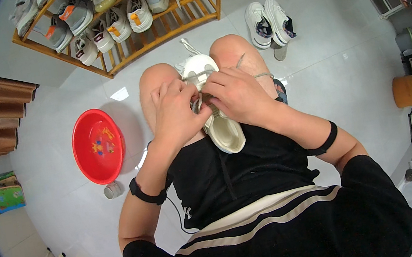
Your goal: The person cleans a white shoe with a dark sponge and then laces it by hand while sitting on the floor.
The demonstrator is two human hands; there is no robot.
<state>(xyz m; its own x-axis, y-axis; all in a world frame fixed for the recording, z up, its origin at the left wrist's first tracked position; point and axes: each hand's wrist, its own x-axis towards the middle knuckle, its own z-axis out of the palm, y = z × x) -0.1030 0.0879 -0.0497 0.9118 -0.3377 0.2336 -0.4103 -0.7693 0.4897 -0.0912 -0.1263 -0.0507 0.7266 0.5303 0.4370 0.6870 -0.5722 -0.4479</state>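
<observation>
A white sneaker (227,135) rests between my thighs, toe pointing away from me and heel towards my body. A grey shoelace (199,74) crosses its front part, and a length of it trails to the right over my knee. My left hand (176,111) is at the left side of the shoe's opening, with thumb and forefinger pinched on the lace near the tongue. My right hand (239,94) bends over the right side of the opening, its fingertips at the eyelets; what they grip is hidden. A white lace (188,45) sticks out beyond the toe.
A wooden shoe rack (158,36) with several sneakers stands ahead to the left. White sneakers (258,23) stand on the floor beyond my right knee. On my left are a red plastic basin (85,165) and a small glass jar (112,190). A brown stool (406,91) stands far right.
</observation>
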